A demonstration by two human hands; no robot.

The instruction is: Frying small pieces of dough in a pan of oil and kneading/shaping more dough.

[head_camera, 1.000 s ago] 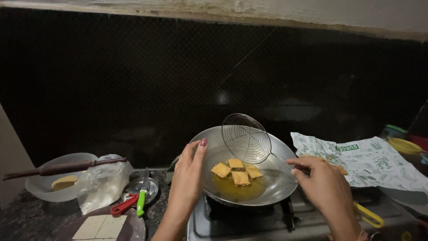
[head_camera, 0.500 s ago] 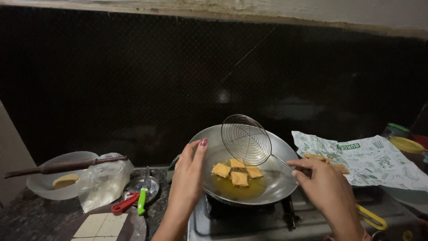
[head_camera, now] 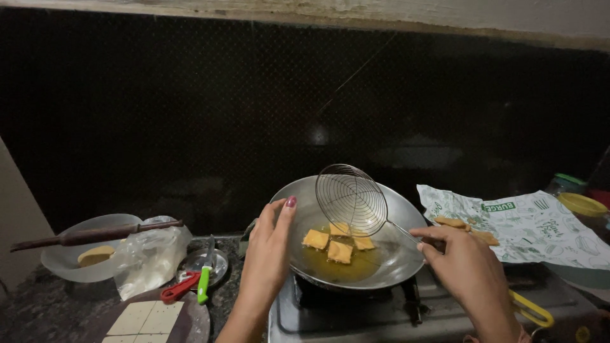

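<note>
Head view: two hands at a frying pan on a stove

Right hand (head_camera: 467, 267) is closed around the handle of a round wire skimmer (head_camera: 351, 199), whose mesh is tilted up over the steel pan (head_camera: 387, 260); left hand (head_camera: 270, 251) rests open against the pan's near-left rim, fingers straight; square golden pieces (head_camera: 337, 244) sit in oil at the pan's bottom; right of the pan, printed paper (head_camera: 540, 228) carries a few fried pieces (head_camera: 467, 228); left on the dark surface (head_camera: 38, 311) lie a green-handled knife (head_camera: 204, 279), a plastic bag (head_camera: 149, 254), and a bowl (head_camera: 63, 263) with a rolling pin (head_camera: 95, 234) across it
</note>
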